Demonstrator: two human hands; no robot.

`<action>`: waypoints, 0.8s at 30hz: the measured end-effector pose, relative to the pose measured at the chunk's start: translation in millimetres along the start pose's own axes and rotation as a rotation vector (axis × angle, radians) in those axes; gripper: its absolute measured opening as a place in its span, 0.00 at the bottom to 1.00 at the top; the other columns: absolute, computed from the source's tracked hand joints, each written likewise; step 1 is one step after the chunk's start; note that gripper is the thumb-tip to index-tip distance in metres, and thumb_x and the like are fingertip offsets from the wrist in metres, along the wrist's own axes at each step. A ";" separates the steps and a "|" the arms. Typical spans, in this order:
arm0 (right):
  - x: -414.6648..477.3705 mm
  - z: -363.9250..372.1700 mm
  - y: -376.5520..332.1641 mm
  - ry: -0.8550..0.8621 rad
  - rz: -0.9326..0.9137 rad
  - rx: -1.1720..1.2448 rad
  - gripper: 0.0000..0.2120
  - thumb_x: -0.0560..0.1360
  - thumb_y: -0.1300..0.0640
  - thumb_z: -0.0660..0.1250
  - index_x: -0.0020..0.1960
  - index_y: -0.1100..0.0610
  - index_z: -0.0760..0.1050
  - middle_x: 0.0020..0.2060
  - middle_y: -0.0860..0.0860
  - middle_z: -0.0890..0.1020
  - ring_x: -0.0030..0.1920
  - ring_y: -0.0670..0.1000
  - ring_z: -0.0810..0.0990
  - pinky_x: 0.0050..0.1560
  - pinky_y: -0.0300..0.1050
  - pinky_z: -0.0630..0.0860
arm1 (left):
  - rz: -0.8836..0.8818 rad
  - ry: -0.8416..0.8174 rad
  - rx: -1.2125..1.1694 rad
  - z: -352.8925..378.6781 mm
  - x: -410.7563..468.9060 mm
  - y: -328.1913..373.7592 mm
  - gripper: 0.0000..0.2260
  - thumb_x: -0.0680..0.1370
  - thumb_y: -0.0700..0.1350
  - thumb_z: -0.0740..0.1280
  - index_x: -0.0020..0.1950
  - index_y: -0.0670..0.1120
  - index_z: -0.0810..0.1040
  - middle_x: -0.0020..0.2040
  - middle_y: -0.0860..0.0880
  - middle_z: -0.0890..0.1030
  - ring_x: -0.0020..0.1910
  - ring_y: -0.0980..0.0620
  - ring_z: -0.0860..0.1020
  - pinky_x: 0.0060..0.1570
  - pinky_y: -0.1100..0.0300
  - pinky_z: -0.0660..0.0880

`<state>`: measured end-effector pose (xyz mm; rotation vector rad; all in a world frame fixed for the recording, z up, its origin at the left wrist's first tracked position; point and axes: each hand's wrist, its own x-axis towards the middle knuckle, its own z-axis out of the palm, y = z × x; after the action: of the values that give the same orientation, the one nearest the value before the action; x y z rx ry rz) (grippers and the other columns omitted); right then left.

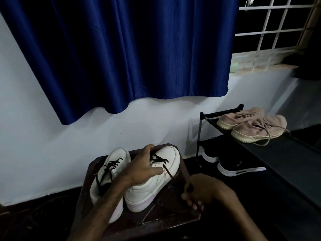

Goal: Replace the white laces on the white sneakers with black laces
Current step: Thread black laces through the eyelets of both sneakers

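Shadow blurs right hand (201, 192) pinching black lace (168, 172) — left hand (144, 166) grips sneaker (152, 190).

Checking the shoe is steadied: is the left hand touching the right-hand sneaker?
Touching. Head view: the left hand grips the sneaker, thumb on its side.

The left hand (144, 166) grips sneaker (156, 186), right hand (199, 190) lace (168, 172).
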<state>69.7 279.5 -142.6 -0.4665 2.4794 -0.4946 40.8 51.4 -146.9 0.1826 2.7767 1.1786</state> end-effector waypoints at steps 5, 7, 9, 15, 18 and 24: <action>29.5 -7.9 -23.8 0.425 -0.095 0.170 0.19 0.75 0.37 0.62 0.45 0.52 0.79 0.40 0.48 0.83 0.41 0.47 0.81 0.47 0.50 0.79 | -0.019 0.001 -0.058 0.7 1.3 1.8 0.50 0.58 0.61 0.71 0.77 0.51 0.54 0.66 0.55 0.67 0.66 0.55 0.69 0.68 0.56 0.67; 44.0 -0.2 -36.5 0.546 -0.132 0.171 0.17 0.76 0.40 0.63 0.40 0.54 0.74 0.38 0.49 0.82 0.41 0.51 0.80 0.44 0.51 0.78 | -0.026 0.011 -0.074 1.3 -0.1 1.1 0.52 0.57 0.61 0.71 0.77 0.50 0.54 0.65 0.56 0.67 0.67 0.55 0.69 0.69 0.54 0.67; 45.5 9.6 -38.3 0.625 -0.137 0.124 0.12 0.77 0.45 0.64 0.39 0.50 0.70 0.38 0.49 0.82 0.41 0.52 0.80 0.42 0.48 0.77 | -0.040 0.016 -0.071 1.9 -0.5 0.0 0.51 0.58 0.60 0.72 0.77 0.52 0.53 0.67 0.55 0.68 0.67 0.54 0.70 0.69 0.52 0.68; 3.4 6.8 -15.9 0.018 0.039 -0.106 0.06 0.73 0.50 0.68 0.44 0.51 0.81 0.41 0.49 0.85 0.46 0.49 0.84 0.46 0.42 0.77 | -0.069 0.010 -0.059 1.7 0.7 1.8 0.50 0.58 0.58 0.71 0.76 0.54 0.53 0.66 0.54 0.66 0.68 0.53 0.68 0.70 0.52 0.66; 3.3 0.4 -13.0 0.040 0.056 -0.129 0.12 0.73 0.45 0.69 0.44 0.53 0.81 0.43 0.49 0.85 0.45 0.48 0.83 0.49 0.43 0.77 | -0.065 0.006 -0.053 1.9 -0.8 2.9 0.48 0.60 0.56 0.72 0.76 0.53 0.53 0.66 0.55 0.66 0.66 0.53 0.69 0.69 0.53 0.66; 32.9 -0.1 -41.8 0.529 -0.127 0.160 0.15 0.77 0.43 0.63 0.39 0.52 0.76 0.38 0.48 0.83 0.41 0.50 0.80 0.43 0.47 0.77 | -0.051 0.023 -0.126 1.8 -2.4 3.2 0.53 0.55 0.60 0.72 0.76 0.50 0.53 0.68 0.52 0.67 0.65 0.52 0.72 0.69 0.53 0.68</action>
<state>53.1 229.1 -139.3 -0.4777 2.8853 -0.9654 43.6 54.5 -145.7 0.0860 2.6978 1.3448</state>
